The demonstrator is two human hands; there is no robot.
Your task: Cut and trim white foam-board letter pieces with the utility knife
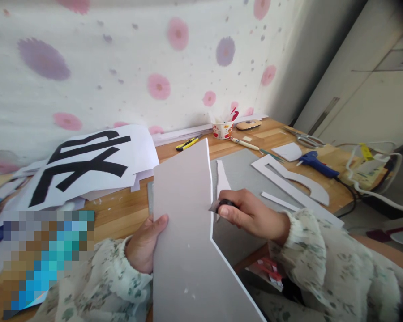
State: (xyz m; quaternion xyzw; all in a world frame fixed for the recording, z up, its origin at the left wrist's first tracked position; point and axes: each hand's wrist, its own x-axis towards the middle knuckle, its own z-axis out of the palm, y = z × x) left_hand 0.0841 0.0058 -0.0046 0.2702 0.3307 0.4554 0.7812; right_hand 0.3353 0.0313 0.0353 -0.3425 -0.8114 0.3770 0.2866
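A large white foam board stands tilted up in front of me, its right edge cut to an angled outline. My left hand grips its left edge, thumb on the near face and the other fingers hidden behind. My right hand is closed around the dark handle of a craft knife, whose blade meets the board's right edge about midway up. Behind the board lies a grey cutting mat with a narrow white offcut on it.
Cut white letter pieces lie on the right, near a blue glue gun and scissors. A yellow utility knife, a paper cup and a computer mouse stand along the back. Printed paper with black characters covers the left.
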